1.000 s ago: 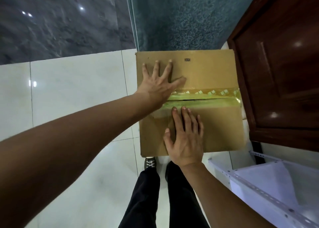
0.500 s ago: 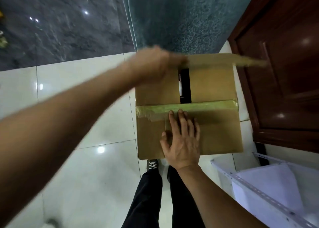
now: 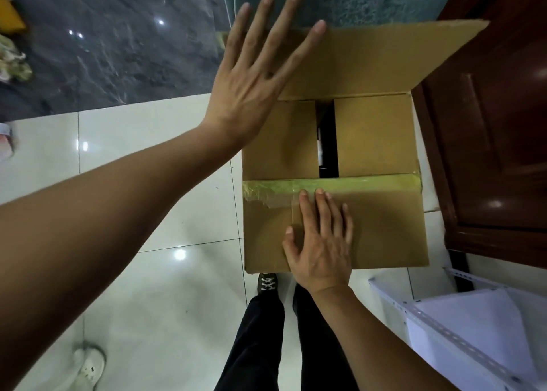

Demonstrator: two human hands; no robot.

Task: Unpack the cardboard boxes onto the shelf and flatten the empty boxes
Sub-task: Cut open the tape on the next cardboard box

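Opening cardboard box [image 3: 381,225] at 12 o'clock of my feet: left hand [image 3: 254,74] spread, apparently touching far flap [image 3: 370,62]; right hand [image 3: 322,242] flat, pressing near flap. Next: lift near flap by taped edge.

Cardboard box [image 3: 381,231] half opened on the pale tiled floor [image 3: 148,272].

The brown box stands upright on the floor. Its far top flap [image 3: 370,62] is raised and tilted back. The near top flap [image 3: 384,228] lies flat and shut, with a strip of yellow-green tape [image 3: 355,183] along its far edge, wrinkled at the left end. Beneath, two inner flaps [image 3: 373,136] lie flat with a dark gap [image 3: 327,142] between them; what is inside cannot be made out.
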